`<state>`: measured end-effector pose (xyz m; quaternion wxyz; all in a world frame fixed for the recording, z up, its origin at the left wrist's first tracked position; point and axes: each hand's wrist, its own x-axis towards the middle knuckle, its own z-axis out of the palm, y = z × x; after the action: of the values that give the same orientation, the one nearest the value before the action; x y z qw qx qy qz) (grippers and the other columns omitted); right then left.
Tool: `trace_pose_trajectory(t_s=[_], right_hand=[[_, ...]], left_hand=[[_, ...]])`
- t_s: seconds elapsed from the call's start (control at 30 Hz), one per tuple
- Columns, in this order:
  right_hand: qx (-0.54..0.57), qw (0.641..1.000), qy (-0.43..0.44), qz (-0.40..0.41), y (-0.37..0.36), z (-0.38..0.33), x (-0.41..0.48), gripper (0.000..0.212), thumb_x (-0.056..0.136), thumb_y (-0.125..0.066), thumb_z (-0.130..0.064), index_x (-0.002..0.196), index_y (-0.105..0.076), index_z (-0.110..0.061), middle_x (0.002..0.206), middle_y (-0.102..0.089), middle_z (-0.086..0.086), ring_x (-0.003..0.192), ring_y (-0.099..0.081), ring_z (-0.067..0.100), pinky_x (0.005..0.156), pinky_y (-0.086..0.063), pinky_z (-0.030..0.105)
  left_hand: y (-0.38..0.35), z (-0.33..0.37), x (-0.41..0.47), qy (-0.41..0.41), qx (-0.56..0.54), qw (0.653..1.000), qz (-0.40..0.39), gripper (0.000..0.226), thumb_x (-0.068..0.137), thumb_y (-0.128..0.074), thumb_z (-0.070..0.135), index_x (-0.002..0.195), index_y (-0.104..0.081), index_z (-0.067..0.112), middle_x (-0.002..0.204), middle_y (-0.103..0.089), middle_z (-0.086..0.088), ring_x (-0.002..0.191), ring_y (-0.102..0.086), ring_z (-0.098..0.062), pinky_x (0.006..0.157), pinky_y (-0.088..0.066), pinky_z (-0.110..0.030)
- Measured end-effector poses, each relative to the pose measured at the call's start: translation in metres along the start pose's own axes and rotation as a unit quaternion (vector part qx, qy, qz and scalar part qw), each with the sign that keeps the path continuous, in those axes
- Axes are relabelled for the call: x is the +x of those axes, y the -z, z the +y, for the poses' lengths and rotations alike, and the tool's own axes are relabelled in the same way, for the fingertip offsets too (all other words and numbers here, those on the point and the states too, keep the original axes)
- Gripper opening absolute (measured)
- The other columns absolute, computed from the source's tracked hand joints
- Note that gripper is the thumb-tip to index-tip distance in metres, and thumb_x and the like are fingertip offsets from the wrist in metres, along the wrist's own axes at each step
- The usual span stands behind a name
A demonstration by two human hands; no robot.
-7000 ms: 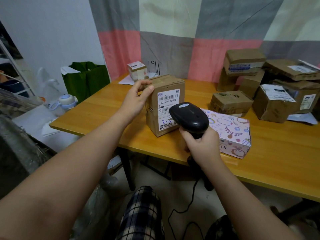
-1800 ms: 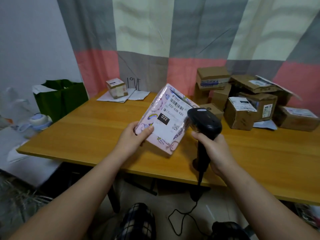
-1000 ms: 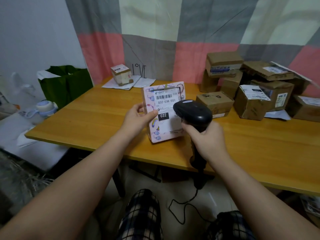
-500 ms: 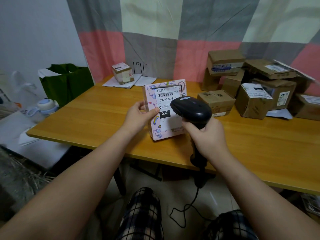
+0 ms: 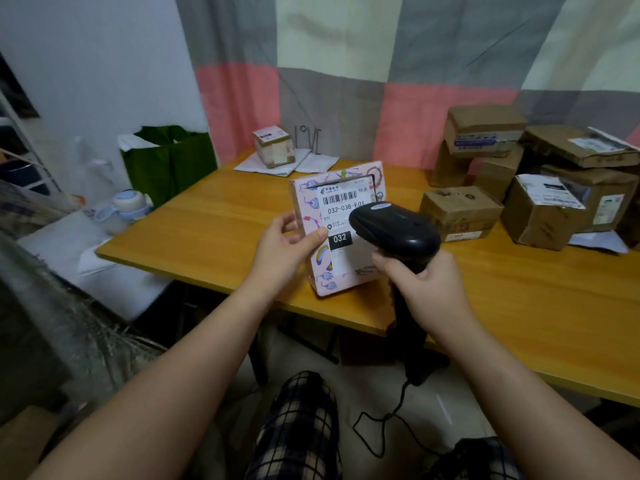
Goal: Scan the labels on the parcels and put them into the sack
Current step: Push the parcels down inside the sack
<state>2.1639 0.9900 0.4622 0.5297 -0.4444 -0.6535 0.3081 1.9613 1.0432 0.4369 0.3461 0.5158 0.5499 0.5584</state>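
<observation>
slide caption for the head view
Left hand holds a pink parcel on the table; right hand aims scanner at its label.

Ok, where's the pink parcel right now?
Head view, centre: the pink parcel stands on the table near its front edge, held by the left hand, scanner just right of it.

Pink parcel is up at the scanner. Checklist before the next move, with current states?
1. Parcel grip: the left hand holds the pink parcel by its left edge: ok.
2. Support: the parcel stands upright, its bottom edge apparently on the wooden table: ok.
3. Label: the barcode is uncovered, with the thumb below it: ok.
4. Scanner grip: the right hand holds the barcode scanner, its head in front of the label: ok.
5. Scan registered: cannot tell, no beam or indicator light shows.
6. The sack open and ready: cannot tell, none clearly in view.
</observation>
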Motion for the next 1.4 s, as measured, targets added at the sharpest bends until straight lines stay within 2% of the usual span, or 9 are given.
trace_pose_trajectory(t_s=[0.23,0.33,0.43,0.53,0.67,0.77,0.87,1.1,1.4], right_hand=[[0.094,0.974,-0.008,-0.205,-0.099,-0.020,-0.042,0.021,0.082,-0.075,-0.013,0.071,-0.066,-0.028,0.057,-0.064,-0.022,0.058,-0.058,-0.011,0.054,-0.041,0.007],[0.120,0.948,-0.024,-0.294,-0.151,-0.030,-0.071,0.019,0.080,-0.077,-0.013,0.095,-0.070,-0.021,0.079,-0.069,-0.023,0.075,-0.061,-0.016,0.067,-0.044,0.004],[0.114,0.929,-0.031,-0.351,-0.190,-0.036,-0.096,0.024,0.078,-0.079,-0.016,0.096,-0.068,-0.027,0.088,-0.068,-0.020,0.084,-0.061,-0.017,0.078,-0.049,0.011],[0.087,0.921,-0.027,-0.380,-0.222,-0.034,-0.110,0.020,0.078,-0.079,-0.021,0.088,-0.066,-0.032,0.086,-0.070,-0.016,0.085,-0.062,-0.012,0.081,-0.053,0.024],[0.067,0.919,-0.029,-0.388,-0.260,-0.025,-0.120,0.023,0.077,-0.080,-0.028,0.085,-0.061,-0.039,0.081,-0.066,-0.023,0.080,-0.060,-0.015,0.075,-0.051,0.018],[0.045,0.926,-0.028,-0.374,-0.281,-0.016,-0.128,0.025,0.076,-0.081,-0.027,0.071,-0.058,-0.037,0.063,-0.060,-0.026,0.069,-0.056,-0.022,0.058,-0.041,0.002],[0.026,0.928,-0.047,-0.368,-0.290,-0.004,-0.136,0.023,0.076,-0.080,-0.029,0.068,-0.059,-0.033,0.060,-0.060,-0.021,0.065,-0.056,-0.019,0.052,-0.041,0.003],[0.001,0.929,-0.088,-0.360,-0.282,0.019,-0.143,0.018,0.076,-0.078,-0.035,0.075,-0.060,-0.037,0.072,-0.065,-0.019,0.070,-0.059,-0.011,0.064,-0.050,0.017],[-0.026,0.960,-0.086,-0.265,-0.229,0.038,-0.113,0.023,0.077,-0.078,-0.032,0.088,-0.060,-0.038,0.079,-0.063,-0.020,0.077,-0.057,-0.006,0.061,-0.041,0.014]], left_hand=[[0.114,-0.014,-0.134,0.016,-0.029,0.970,0.242,0.050,0.079,-0.072,-0.002,0.123,-0.049,0.005,0.110,-0.066,-0.011,0.086,-0.065,-0.010,0.074,-0.055,-0.019],[0.159,-0.022,-0.189,0.029,0.008,0.938,0.347,0.050,0.078,-0.071,-0.005,0.122,-0.048,0.004,0.107,-0.064,-0.011,0.078,-0.063,0.001,0.069,-0.049,-0.009],[0.196,-0.032,-0.228,0.038,0.062,0.906,0.418,0.052,0.077,-0.074,-0.003,0.122,-0.047,0.006,0.103,-0.063,-0.001,0.075,-0.061,0.011,0.069,-0.048,-0.007],[0.235,-0.043,-0.251,0.067,0.140,0.880,0.449,0.058,0.073,-0.081,0.011,0.120,-0.047,0.013,0.109,-0.063,0.000,0.087,-0.062,0.001,0.079,-0.051,-0.017],[0.284,-0.068,-0.266,0.124,0.294,0.848,0.424,0.062,0.070,-0.084,0.027,0.123,-0.053,0.014,0.114,-0.064,-0.004,0.100,-0.062,-0.018,0.091,-0.050,-0.040],[0.302,-0.087,-0.268,0.164,0.351,0.846,0.366,0.063,0.072,-0.080,0.038,0.125,-0.056,0.016,0.115,-0.064,-0.004,0.105,-0.060,-0.021,0.092,-0.049,-0.042],[0.308,-0.108,-0.269,0.208,0.409,0.849,0.262,0.065,0.073,-0.078,0.043,0.129,-0.056,0.018,0.115,-0.064,-0.007,0.105,-0.059,-0.026,0.091,-0.048,-0.038],[0.296,-0.143,-0.254,0.322,0.593,0.738,0.003,0.067,0.084,-0.059,0.058,0.139,-0.045,0.023,0.131,-0.051,-0.011,0.121,-0.046,-0.031,0.098,-0.038,-0.035],[0.241,-0.103,-0.191,0.130,0.571,0.808,0.062,0.044,0.093,-0.052,0.043,0.128,-0.054,0.017,0.125,-0.053,-0.008,0.117,-0.045,-0.029,0.099,-0.038,-0.038]])
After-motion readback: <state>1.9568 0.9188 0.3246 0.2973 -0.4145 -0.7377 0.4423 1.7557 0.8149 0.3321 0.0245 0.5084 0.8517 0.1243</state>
